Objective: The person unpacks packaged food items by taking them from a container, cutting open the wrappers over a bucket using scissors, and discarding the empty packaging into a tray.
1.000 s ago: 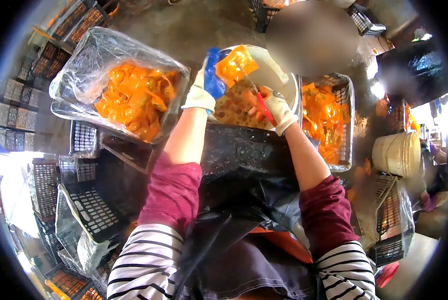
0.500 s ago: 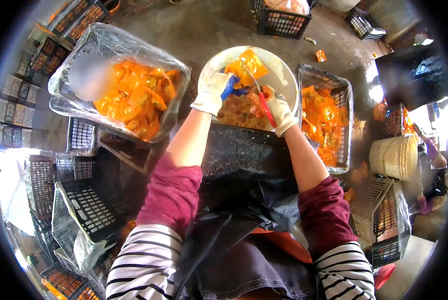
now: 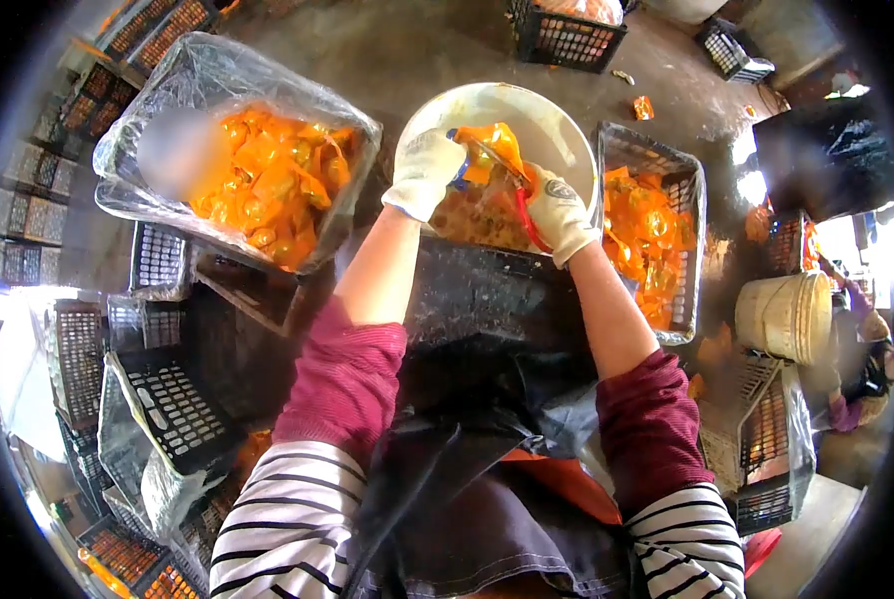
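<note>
Over a round white tub (image 3: 567,130), my left hand (image 3: 428,172), in a white glove with blue at the fingertips, is closed on an orange packet (image 3: 492,148). My right hand (image 3: 559,215), also gloved, grips red-handled scissors (image 3: 528,215), whose blades lie against the packet. Reddish-brown pieces in cloudy liquid (image 3: 477,222) show in the tub below. To the left stands a plastic-lined crate (image 3: 362,190) of orange packets (image 3: 267,190). Another lined crate (image 3: 693,250) with orange packets (image 3: 651,240) is at the right of the tub.
A cream bucket (image 3: 784,316) stands at the right, near another person (image 3: 861,389). Black crates (image 3: 177,409) are stacked at the left. A filled black crate (image 3: 567,42) sits on the floor beyond the tub, with a small orange packet (image 3: 643,108) nearby.
My left hand brought the packet down and closer to the scissors, and the packet is now bent over beside the blades. The loose blue piece seen earlier at my left hand is mostly hidden.
</note>
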Available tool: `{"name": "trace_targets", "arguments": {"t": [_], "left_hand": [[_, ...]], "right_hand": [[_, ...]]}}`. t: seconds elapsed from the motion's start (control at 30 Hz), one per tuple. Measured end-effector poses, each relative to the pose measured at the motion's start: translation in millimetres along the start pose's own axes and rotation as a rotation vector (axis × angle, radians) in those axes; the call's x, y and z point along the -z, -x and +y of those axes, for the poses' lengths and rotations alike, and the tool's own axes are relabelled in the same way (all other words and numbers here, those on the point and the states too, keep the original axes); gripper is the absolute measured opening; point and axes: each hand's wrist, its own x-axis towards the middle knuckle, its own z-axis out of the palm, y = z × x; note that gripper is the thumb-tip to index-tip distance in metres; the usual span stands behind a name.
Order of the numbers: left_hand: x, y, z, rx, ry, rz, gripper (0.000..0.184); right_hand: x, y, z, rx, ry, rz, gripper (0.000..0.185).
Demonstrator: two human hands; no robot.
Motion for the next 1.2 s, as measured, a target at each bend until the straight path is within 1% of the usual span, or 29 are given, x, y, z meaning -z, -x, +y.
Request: {"name": "trace_targets", "arguments": {"t": [0.03,0.1,0.13,0.17,0.2,0.23,0.27,0.3,0.37,0.43,0.53,0.6,0.63,0.67,0.73,0.8,0.87,0.9,0.93,0.97,1.03,1.07,1.1,1.13,1.17,1.2], "left_hand": [[2,1,3,0.007,-0.028,-0.003,0.04],[-2,-1,1,-0.034,0.019,0.091,0.033],[-4,-3,-1,-0.054,0.04,0.138,0.029],[-10,-8,-10,-0.086,0.267,0.075,0.033],[-19,-14,-25,-0.119,0.494,0.013,0.038],[-14,-8,-13,0.029,0.916,-0.104,0.042],[-8,-2,-2,0.227,1.329,-0.159,0.046],[-20,-4,-4,-0.137,1.235,-0.064,0.045],[-29,-9,-9,-0.433,0.967,0.004,0.043],[-32,-16,-16,-0.309,0.672,-0.054,0.041],[-45,-27,-28,-0.024,0.988,-0.183,0.043],[-37,-19,-19,0.022,0.797,-0.105,0.049],[-38,-20,-19,0.038,0.734,-0.078,0.049],[-40,-20,-19,0.056,0.671,-0.052,0.048],[-52,-33,-26,0.077,0.615,-0.031,0.04],[-54,-38,-28,0.102,0.564,-0.031,0.036],[-38,-28,-19,0.054,0.598,-0.026,0.033],[-15,-11,-5,-0.008,0.652,-0.019,0.031],[0,0,0,-0.069,0.702,-0.01,0.029],[5,-4,-11,-0.078,1.054,-0.094,0.026],[32,-1,-55,-0.414,0.578,0.103,0.028],[52,13,-64,-0.286,0.677,0.122,0.027],[71,28,-73,-0.161,0.784,0.151,0.027],[84,36,-84,0.082,1.069,0.166,0.026],[95,43,-108,0.055,0.981,0.236,0.027],[103,49,-142,0.024,0.895,0.299,0.029]], "right_hand": [[8,1,-6,-0.072,-0.02,-0.094,0.034],[-33,-9,44,-0.13,-0.384,-0.091,0.035],[-34,-9,45,-0.191,-0.496,-0.131,0.036],[-34,-9,45,-0.256,-0.604,-0.166,0.037],[-4,-2,11,-0.354,-0.638,-0.245,0.037],[11,2,-9,-0.453,-0.671,-0.323,0.037],[8,2,-9,-0.449,-0.724,-0.311,0.037],[3,2,-7,-0.446,-0.776,-0.3,0.038],[4,2,-14,-0.454,-0.85,-0.303,0.039],[14,3,-29,-0.481,-0.894,-0.331,0.039],[15,2,-28,-0.541,-0.89,-0.351,0.038],[15,4,-26,-0.52,-0.957,-0.329,0.037],[14,5,-25,-0.509,-0.99,-0.318,0.038],[13,4,-23,-0.487,-0.928,-0.298,0.036],[4,-1,-16,-0.443,-0.803,-0.255,0.031],[-35,-14,39,-0.151,-0.432,-0.124,0.028],[-41,-19,57,-0.104,-0.256,-0.059,0.028],[-36,-20,55,-0.204,-0.269,-0.058,0.031],[-39,-21,63,-0.236,-0.396,0.001,0.033],[-43,-22,70,-0.262,-0.523,0.064,0.036],[-14,-8,35,-0.333,-1.178,0.118,0.035],[1,0,16,-0.373,-1.485,0.163,0.036],[6,-1,22,-0.333,-1.509,0.138,0.036],[11,-1,28,-0.293,-1.534,0.112,0.035],[10,-8,47,-0.122,-1.479,0.17,0.037],[32,5,21,-0.381,-1.853,0.296,0.044]]}}
